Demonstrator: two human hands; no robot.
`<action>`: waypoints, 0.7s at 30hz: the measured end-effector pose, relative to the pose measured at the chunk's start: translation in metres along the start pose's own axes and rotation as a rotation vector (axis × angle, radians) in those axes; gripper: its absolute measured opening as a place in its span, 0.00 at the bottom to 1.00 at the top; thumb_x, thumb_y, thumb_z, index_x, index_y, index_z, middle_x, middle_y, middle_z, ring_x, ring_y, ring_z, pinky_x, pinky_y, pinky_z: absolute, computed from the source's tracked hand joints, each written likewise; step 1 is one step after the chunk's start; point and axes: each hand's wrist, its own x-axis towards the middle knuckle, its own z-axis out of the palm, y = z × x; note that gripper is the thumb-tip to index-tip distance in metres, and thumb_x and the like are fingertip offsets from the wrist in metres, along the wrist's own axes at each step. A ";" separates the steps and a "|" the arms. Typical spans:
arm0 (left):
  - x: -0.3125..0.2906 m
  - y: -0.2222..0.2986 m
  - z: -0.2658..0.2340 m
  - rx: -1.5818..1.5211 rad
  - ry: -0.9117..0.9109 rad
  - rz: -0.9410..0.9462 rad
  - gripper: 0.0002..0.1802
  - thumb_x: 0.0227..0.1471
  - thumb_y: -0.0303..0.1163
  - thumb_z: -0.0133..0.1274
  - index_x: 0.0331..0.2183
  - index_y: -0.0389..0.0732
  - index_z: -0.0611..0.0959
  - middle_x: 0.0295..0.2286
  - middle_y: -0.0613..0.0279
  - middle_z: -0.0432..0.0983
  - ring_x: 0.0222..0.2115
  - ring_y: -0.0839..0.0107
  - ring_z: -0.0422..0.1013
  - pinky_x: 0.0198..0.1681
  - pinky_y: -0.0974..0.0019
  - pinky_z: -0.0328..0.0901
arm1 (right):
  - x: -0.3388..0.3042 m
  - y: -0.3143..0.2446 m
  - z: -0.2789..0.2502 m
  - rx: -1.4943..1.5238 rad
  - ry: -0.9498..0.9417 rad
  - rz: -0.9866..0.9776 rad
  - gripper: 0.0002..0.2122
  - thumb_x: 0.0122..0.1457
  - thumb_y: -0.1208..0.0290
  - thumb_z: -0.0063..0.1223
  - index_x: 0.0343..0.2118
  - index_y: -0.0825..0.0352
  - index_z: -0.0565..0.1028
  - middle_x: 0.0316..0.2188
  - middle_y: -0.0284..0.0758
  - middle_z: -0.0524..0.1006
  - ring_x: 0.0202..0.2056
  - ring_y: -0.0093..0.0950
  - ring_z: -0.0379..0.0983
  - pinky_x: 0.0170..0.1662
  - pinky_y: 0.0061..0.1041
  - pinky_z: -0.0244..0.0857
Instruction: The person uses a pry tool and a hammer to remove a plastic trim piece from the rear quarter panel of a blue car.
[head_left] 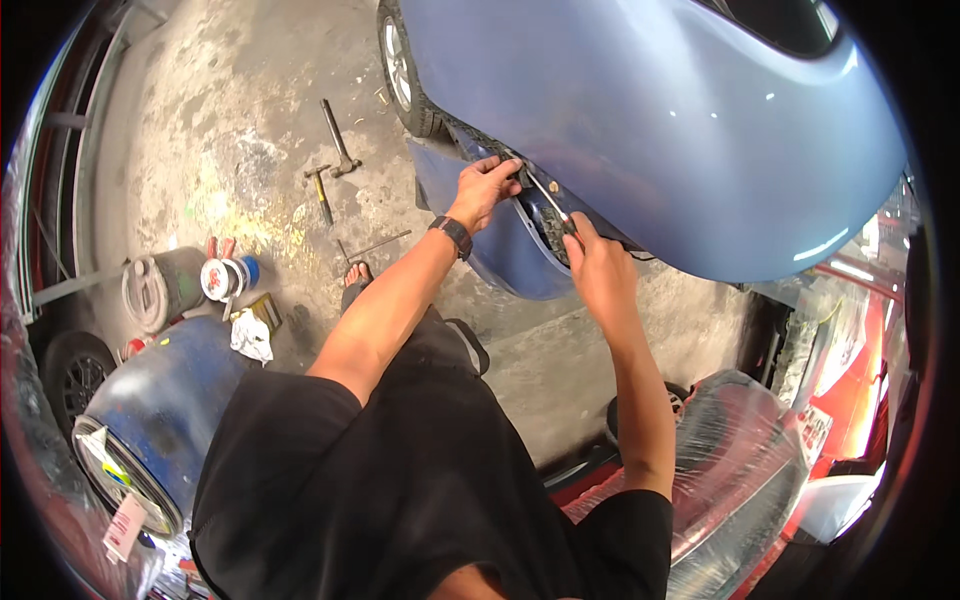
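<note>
Beside the blue car [690,130], my right hand [603,270] clamps its fingers round a screwdriver [546,191], likely for control. Whether my left hand [482,192] clamps its tip, I can't tell.

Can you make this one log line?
right hand: holds thin-shafted tool | left hand: near tool's tip, beside blue car | floor: two hammers

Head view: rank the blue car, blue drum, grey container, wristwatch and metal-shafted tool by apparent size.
1. Blue car
2. Blue drum
3. Grey container
Below these, unranked: wristwatch and metal-shafted tool; the tool looks longer but thinner, partly hidden by the right hand.
</note>
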 end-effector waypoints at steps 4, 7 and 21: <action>0.001 0.001 -0.002 0.002 -0.005 -0.012 0.18 0.54 0.32 0.65 0.43 0.34 0.79 0.34 0.64 0.77 0.28 0.73 0.74 0.36 0.70 0.73 | 0.002 0.003 0.004 0.217 0.038 0.081 0.16 0.63 0.65 0.56 0.52 0.62 0.76 0.34 0.46 0.82 0.38 0.50 0.78 0.42 0.46 0.71; 0.002 -0.001 -0.002 -0.002 0.029 -0.011 0.19 0.54 0.32 0.65 0.43 0.33 0.78 0.36 0.63 0.77 0.30 0.72 0.74 0.37 0.69 0.73 | -0.002 -0.001 0.006 0.234 0.011 0.149 0.16 0.63 0.64 0.56 0.52 0.62 0.76 0.35 0.45 0.82 0.38 0.50 0.78 0.43 0.46 0.72; 0.001 0.002 -0.001 0.047 0.052 -0.012 0.17 0.54 0.34 0.65 0.42 0.36 0.80 0.33 0.65 0.75 0.31 0.68 0.73 0.38 0.66 0.71 | -0.103 0.029 -0.040 0.021 0.033 0.169 0.19 0.61 0.62 0.58 0.55 0.57 0.76 0.22 0.40 0.75 0.20 0.41 0.76 0.23 0.40 0.69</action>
